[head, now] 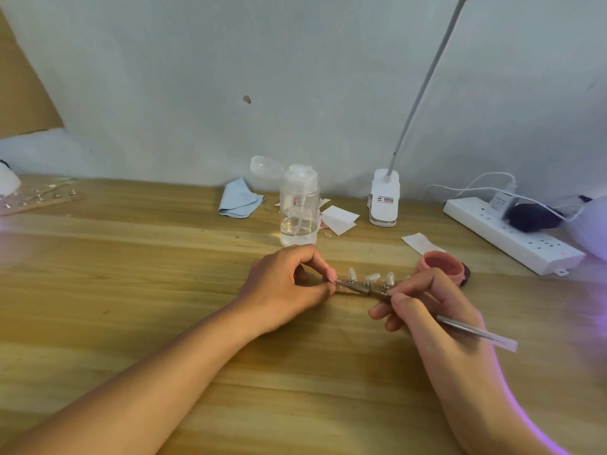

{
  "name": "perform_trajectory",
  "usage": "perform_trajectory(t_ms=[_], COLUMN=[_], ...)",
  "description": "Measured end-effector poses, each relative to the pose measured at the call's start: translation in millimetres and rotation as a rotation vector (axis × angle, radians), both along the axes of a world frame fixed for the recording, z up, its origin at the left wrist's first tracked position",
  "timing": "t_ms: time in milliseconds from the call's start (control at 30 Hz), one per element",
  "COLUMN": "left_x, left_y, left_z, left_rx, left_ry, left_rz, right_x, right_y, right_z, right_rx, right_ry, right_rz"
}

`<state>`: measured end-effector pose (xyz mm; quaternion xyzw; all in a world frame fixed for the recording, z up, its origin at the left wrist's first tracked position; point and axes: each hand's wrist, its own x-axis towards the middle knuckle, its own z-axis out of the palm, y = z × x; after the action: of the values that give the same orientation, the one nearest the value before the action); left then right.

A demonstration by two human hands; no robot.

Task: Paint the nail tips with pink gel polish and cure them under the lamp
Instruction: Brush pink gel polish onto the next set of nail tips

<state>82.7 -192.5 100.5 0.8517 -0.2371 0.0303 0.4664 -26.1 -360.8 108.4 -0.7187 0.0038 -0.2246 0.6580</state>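
Note:
A clear strip holder point(364, 285) with several pale nail tips point(372, 277) on small stands lies on the wooden table point(131, 290). My left hand point(289, 284) pinches the holder's left end. My right hand point(423, 307) grips a thin metal-handled brush point(460, 325) like a pen, its tip reaching left to the nail tip next to my left fingers. An open pot of pink gel polish point(441, 262) stands just behind my right hand. A purple glow from the curing lamp point(591, 224) shows at the right edge.
A clear pump bottle point(299, 205) with liquid stands behind the hands, with a blue cloth point(239, 198), paper wipes point(340, 218) and a clip desk lamp point(384, 198) nearby. A white power strip point(512, 234) lies at the right. Another nail-tip holder point(39, 198) lies at the far left.

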Motion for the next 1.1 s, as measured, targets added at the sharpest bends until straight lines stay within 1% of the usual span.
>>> perform_trajectory(t_ms=[433, 500, 633, 867, 1000, 1100], left_x=[0, -1, -1, -2, -2, -3], left_y=[0, 0, 0, -2, -6, -16], left_z=[0, 1, 1, 3, 7, 9], left_rx=[-0.002, 0.003, 0.034, 0.065, 0.193, 0.284], left_ry=[0.007, 0.002, 0.009, 0.030, -0.045, -0.192], left_rz=[-0.009, -0.011, 0.005, 0.028, 0.064, 0.122], right_x=[0, 0, 3, 4, 3, 3], right_y=[-1, -2, -6, -9, -8, -7], right_z=[-1, -2, -2, 1, 4, 4], right_rx=[-0.029, 0.001, 0.127, 0.239, 0.262, 0.243], right_ry=[-0.014, -0.025, -0.076, -0.128, -0.156, -0.173], right_rz=[0.011, 0.004, -0.058, -0.148, -0.166, -0.178])
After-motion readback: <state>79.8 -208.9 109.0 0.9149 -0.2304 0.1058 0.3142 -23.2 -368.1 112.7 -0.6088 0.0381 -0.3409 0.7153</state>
